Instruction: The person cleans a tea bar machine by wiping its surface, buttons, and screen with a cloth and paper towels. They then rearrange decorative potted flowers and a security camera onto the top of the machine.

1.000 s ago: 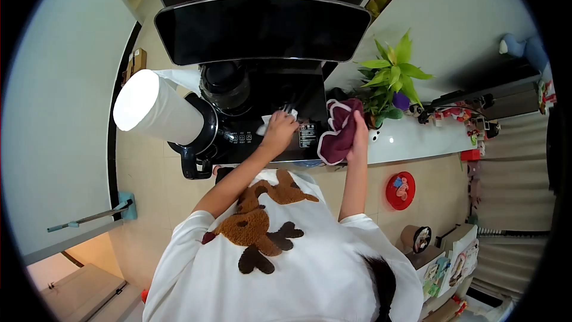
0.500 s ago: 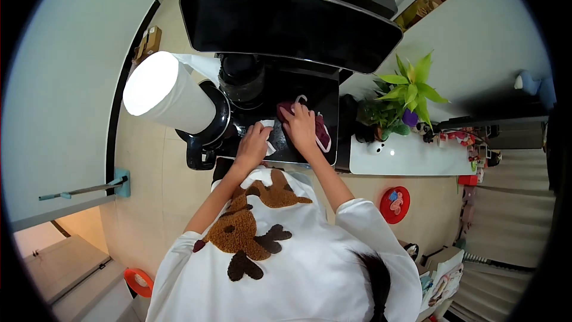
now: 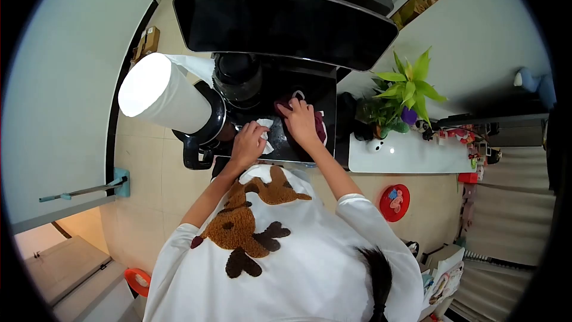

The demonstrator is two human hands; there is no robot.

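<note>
My left hand (image 3: 248,145) is closed on a crumpled white tissue (image 3: 266,144), which lies against the glossy black tabletop (image 3: 282,152). To its right, my right hand (image 3: 301,122) has its fingers bent over a maroon cloth item with pale trim (image 3: 320,128). Most of that cloth is covered by the hand, so its kind is unclear. A small pale loop (image 3: 298,94) sticks out just beyond the fingertips. Left of both hands stands a white cylinder, apparently a paper roll (image 3: 170,98), on a black base with a handle.
A dark lidded jar (image 3: 238,80) stands behind my left hand. The wide black screen (image 3: 286,24) spans the back. On the right are a leafy potted plant (image 3: 408,89) and a white tabletop (image 3: 417,156). A red basin (image 3: 395,203) is on the floor.
The view has shifted slightly. My right hand covers a little more of the maroon cloth, and my left hand keeps its hold on the tissue, nearly in place.
</note>
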